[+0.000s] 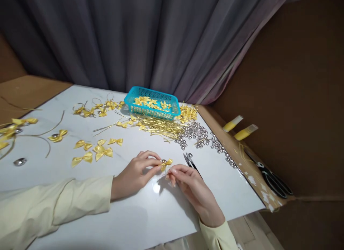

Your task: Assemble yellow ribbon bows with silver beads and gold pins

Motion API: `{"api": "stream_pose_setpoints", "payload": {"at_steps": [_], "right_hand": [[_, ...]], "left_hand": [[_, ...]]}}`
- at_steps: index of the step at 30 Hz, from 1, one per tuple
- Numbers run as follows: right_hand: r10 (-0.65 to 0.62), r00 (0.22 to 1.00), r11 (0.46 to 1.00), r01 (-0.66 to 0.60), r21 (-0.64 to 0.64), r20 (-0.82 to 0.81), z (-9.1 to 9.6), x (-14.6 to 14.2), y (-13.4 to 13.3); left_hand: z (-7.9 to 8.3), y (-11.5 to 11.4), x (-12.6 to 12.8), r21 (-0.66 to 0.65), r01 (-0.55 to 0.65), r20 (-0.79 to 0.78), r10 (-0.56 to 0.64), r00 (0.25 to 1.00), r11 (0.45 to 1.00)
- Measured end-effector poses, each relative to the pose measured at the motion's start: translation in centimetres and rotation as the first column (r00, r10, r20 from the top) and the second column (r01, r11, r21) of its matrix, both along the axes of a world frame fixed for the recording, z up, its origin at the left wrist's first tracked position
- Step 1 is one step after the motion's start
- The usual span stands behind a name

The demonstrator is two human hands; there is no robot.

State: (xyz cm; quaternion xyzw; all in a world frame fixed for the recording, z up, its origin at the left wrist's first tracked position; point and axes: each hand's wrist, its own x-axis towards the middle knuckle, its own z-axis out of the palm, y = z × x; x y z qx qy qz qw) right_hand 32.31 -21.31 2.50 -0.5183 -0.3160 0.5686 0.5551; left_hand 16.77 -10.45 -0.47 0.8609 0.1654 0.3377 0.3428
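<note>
Between the thumb and fingers of my left hand (139, 171) is a small yellow satin bow (167, 164), with a silver bead (164, 161) at its upper side. My right hand (188, 182) is pinched closed just below and right of the bow. A thin line seems to run from the bow to its fingertips, too fine to make out. Small black-handled snips (191, 162) lie behind my right hand, their blades pointing away. Left of my left hand, several loose yellow bows (104, 153) rest on the white tabletop (120, 221).
At the back stands a turquoise basket (152, 115) with bows in it. Gold wire ties (161, 128) and a spread of silver beads (196, 131) lie before it. Bows with loops (87, 112) sit at back left. Large scissors (274, 182) and two yellow-filled tubes (245, 132) lie right.
</note>
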Motion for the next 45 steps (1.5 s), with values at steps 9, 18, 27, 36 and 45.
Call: {"api": "stream_pose_setpoints", "payload": {"at_steps": [9,18,27,36,45], "right_hand": [[-0.052,0.972,0.996,0.067,-0.06,0.23,-0.4,-0.4,-0.1],[-0.044,0.887,0.997,0.066,-0.032,0.459,0.0,1.2,-0.5],[-0.45,-0.125,0.884,-0.202,0.421,0.884,-0.8,2.9,-0.8],[-0.532,0.229,0.839,0.012,0.544,0.815,-0.5,2.7,-1.2],[-0.412,0.808,0.897,0.279,0.342,0.422,1.1,0.7,-0.2]], "left_hand": [[-0.1,-0.1,0.0,-0.011,0.003,0.023,-0.003,1.0,1.0],[1.2,0.3,0.2,-0.495,0.016,-0.056,-0.05,0.997,0.869],[1.7,0.4,0.2,-0.751,0.083,-0.051,-0.183,0.982,0.655],[1.7,1.0,0.3,-0.752,0.096,-0.132,-0.291,0.948,0.653],[4.9,7.0,4.5,-0.71,0.364,-0.285,-0.718,0.635,0.603]]}}
